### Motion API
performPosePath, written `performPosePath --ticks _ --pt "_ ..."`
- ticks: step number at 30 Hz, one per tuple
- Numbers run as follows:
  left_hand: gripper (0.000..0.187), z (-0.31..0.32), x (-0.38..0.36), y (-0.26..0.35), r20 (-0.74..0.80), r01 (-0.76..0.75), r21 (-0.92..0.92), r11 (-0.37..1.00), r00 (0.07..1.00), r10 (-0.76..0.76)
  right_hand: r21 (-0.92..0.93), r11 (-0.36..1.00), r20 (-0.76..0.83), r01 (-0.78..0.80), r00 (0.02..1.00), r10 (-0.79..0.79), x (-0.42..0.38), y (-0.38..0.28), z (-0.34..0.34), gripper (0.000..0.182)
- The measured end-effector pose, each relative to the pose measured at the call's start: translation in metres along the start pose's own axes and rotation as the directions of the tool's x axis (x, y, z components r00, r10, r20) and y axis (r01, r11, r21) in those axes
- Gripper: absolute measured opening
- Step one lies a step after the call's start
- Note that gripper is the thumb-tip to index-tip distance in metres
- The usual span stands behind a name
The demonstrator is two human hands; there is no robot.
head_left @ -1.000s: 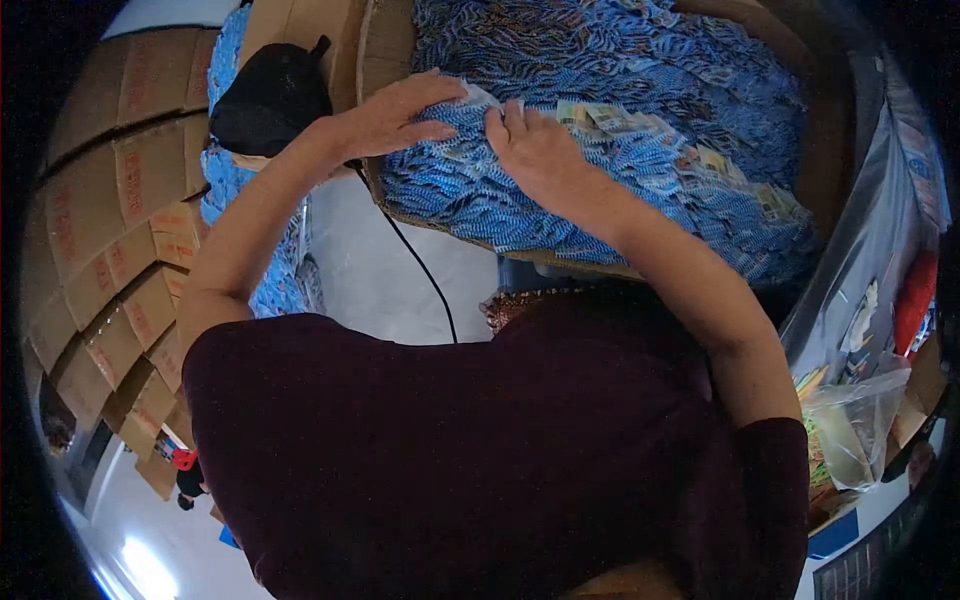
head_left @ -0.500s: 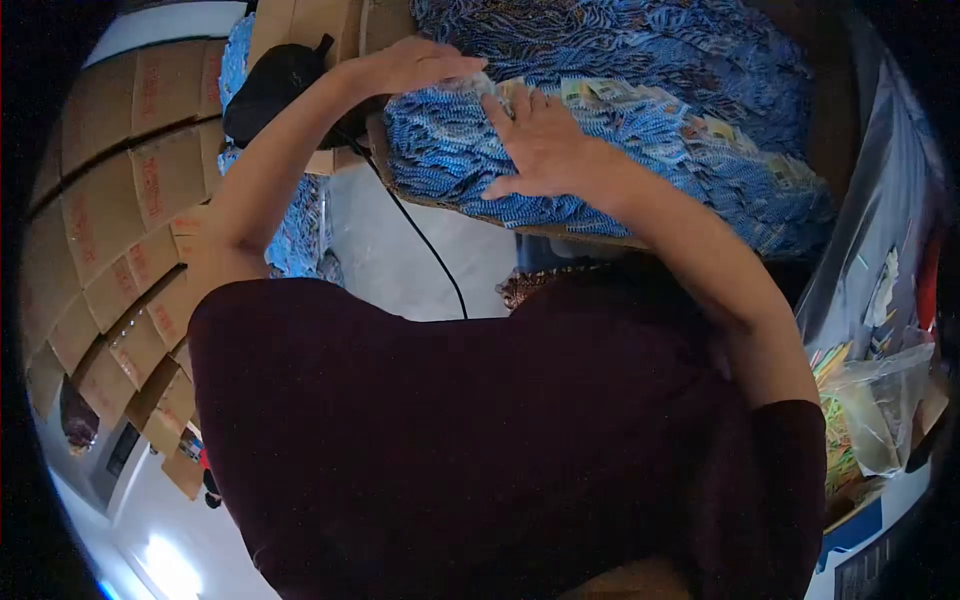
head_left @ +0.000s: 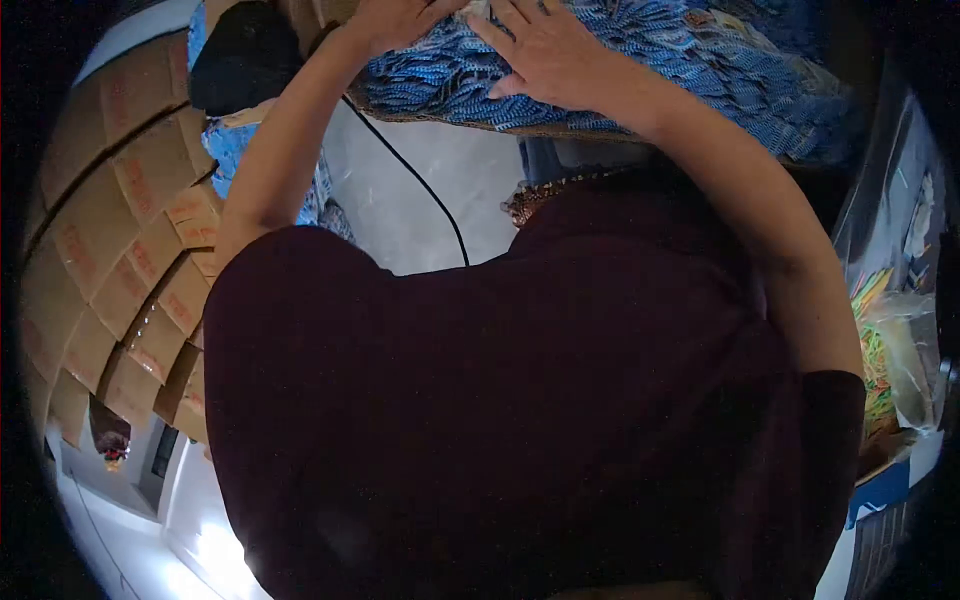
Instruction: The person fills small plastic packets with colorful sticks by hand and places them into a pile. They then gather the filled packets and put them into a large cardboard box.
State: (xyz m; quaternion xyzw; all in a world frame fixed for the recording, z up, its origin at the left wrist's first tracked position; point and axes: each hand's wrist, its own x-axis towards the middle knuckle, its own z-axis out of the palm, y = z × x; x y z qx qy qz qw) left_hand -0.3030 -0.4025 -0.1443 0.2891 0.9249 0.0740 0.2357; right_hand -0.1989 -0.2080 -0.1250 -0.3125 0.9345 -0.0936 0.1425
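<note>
Blue-and-white patterned strips (head_left: 430,85) lie in a dense, wavy heap at the top of the view, with small pale labels among them. My right hand (head_left: 545,55) rests on the heap, its fingers spread and its thumb apart. To its left, my left hand (head_left: 400,18) is at the heap's near-left part, fingers stretched toward the right hand and partly cut off by the top edge. A small whitish piece (head_left: 476,9) lies between the two hands; whether either touches it is unclear.
Stacked cardboard boxes (head_left: 140,200) fill the left side. A black object (head_left: 245,60) sits by my left forearm. A black cable (head_left: 410,170) crosses the grey floor (head_left: 380,210). At the right are clear plastic (head_left: 905,350) and thin coloured strips (head_left: 872,350).
The view has shifted, so the heap and both hands appear higher, with the left hand now partly cut off. Both hands are still at the heap.
</note>
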Motion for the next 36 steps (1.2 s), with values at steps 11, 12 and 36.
performPosePath --ticks 11,12,36 --pt "0.074 -0.004 0.011 -0.001 0.009 0.134 0.085 0.987 0.991 -0.135 -0.19 0.982 -0.091 0.021 0.995 -0.039 -0.054 0.026 -0.013 0.065" --pt "0.074 -0.003 0.015 -0.005 0.011 0.143 0.095 0.985 0.989 -0.145 -0.137 0.991 0.014 -0.012 1.0 0.014 -0.063 0.027 -0.025 0.061" --pt "0.057 0.053 0.066 -0.035 0.013 -0.254 0.375 0.892 0.963 0.269 0.073 0.973 0.261 -0.219 0.946 0.193 -0.22 0.008 -0.147 0.042"
